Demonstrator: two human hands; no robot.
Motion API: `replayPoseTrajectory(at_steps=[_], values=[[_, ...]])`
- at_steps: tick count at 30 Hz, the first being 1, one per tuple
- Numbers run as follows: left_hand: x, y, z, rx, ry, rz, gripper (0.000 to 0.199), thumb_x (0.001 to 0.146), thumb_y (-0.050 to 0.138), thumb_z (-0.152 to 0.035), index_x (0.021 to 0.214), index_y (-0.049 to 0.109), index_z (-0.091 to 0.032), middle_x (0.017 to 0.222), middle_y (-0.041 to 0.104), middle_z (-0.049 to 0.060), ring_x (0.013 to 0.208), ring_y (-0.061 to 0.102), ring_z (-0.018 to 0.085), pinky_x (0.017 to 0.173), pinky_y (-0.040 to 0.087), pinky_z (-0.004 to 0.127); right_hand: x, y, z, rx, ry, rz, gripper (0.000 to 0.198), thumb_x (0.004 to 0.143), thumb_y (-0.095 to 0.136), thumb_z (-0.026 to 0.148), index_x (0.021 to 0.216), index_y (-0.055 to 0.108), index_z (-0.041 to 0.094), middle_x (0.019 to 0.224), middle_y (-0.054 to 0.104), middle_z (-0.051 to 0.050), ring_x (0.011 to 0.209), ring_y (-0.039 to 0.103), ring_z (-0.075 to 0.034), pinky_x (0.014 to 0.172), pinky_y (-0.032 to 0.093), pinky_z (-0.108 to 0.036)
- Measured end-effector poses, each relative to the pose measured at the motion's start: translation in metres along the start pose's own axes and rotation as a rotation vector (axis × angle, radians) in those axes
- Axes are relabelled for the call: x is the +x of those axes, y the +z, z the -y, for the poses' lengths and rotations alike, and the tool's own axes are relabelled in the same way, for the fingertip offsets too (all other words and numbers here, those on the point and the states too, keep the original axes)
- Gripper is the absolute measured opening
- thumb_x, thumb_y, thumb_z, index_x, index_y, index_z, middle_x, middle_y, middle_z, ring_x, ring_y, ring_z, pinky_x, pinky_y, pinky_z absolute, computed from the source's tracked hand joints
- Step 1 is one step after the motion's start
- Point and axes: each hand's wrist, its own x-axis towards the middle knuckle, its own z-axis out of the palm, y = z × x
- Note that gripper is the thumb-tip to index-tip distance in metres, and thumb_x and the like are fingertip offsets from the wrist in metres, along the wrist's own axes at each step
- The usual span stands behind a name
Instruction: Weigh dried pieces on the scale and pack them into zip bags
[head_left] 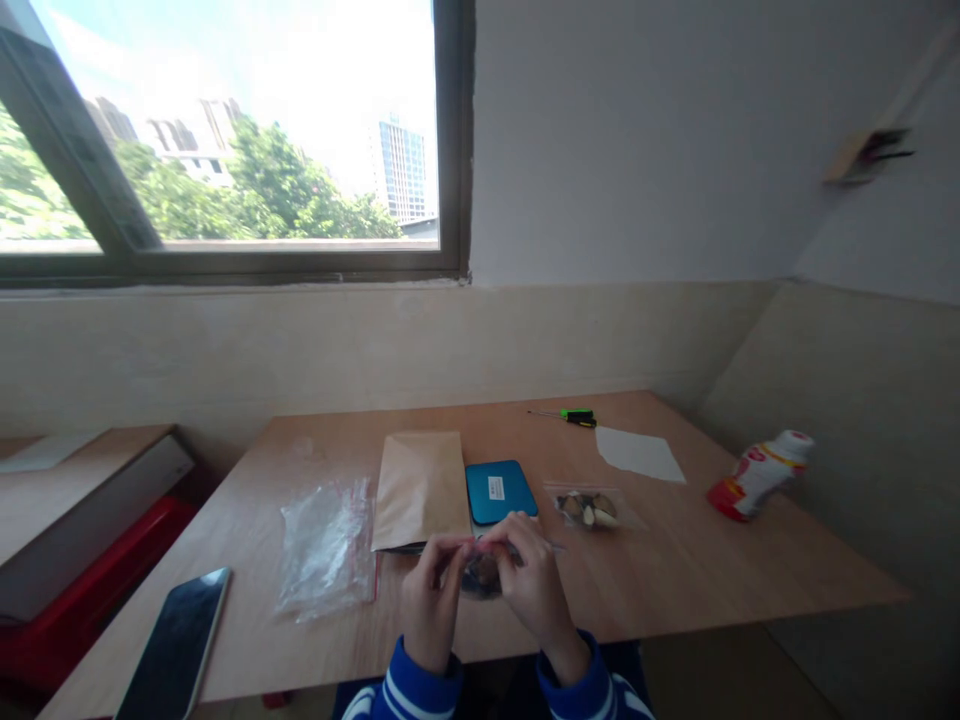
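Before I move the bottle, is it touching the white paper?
Apart: the head view shows bare tabletop between the bottle and the white paper.

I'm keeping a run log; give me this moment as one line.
left hand: pinching filled bag at top | right hand: pinching same top | beyond: blue case | right of case: second bag

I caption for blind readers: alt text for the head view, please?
A person's left hand and right hand pinch the top of a bag with dark contents at a wood-toned table. Beyond lie a brown packet, a blue case and a second filled bag.
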Motion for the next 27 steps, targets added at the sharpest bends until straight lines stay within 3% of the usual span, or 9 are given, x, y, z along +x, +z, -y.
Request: replayPoseTrajectory(at_steps=[4,10,16,20,27], values=[[0.002,0.003,-0.004,0.052,0.002,-0.036,0.024,0.084,0.057,-0.042,0.078,0.063,-0.019,0.069,0.07,0.003,0.064,0.068,0.016,0.058,0.056,0.024,-0.003,0.004,-0.005,-0.026,-0.002,-0.015,0.023,0.089,0.048,0.012,0.07,0.058,0.022,0.066,0.061,0.0,0.067,0.055,-0.018,0.066,0.041,-0.031],[0.005,0.002,0.004,0.091,0.033,-0.106,0.024,0.086,0.054,-0.041,0.078,0.061,-0.02,0.068,0.068,0.002,0.065,0.067,0.016,0.061,0.055,0.025,-0.009,-0.004,-0.027,-0.061,0.031,0.133,0.02,0.09,0.054,0.019,0.078,0.068,0.025,0.072,0.067,-0.001,0.071,0.06,-0.019,0.066,0.045,-0.03],[0.006,0.001,0.001,0.065,0.04,-0.071,0.022,0.087,0.053,-0.037,0.079,0.062,-0.019,0.07,0.067,0.002,0.066,0.066,0.015,0.061,0.054,0.024,-0.011,-0.006,-0.024,-0.192,0.002,0.026,0.028,0.09,0.05,0.013,0.07,0.067,0.022,0.067,0.064,-0.002,0.068,0.057,-0.019,0.066,0.041,-0.031],[0.006,-0.004,0.003,0.059,0.014,-0.089,0.02,0.087,0.054,-0.037,0.083,0.062,-0.019,0.074,0.067,0.003,0.07,0.066,0.015,0.065,0.053,0.025,-0.013,-0.009,-0.025,-0.131,0.005,0.078,0.022,0.093,0.051,0.021,0.082,0.07,0.024,0.073,0.069,-0.001,0.07,0.06,-0.018,0.067,0.043,-0.03],[0.004,-0.016,0.006,0.024,-0.058,-0.082,0.023,0.085,0.057,-0.041,0.083,0.063,-0.019,0.075,0.066,0.002,0.072,0.064,0.015,0.068,0.052,0.025,-0.019,-0.009,-0.029,-0.162,0.014,0.071,0.029,0.094,0.048,0.022,0.074,0.068,0.022,0.069,0.07,-0.001,0.067,0.061,-0.018,0.07,0.04,-0.032]])
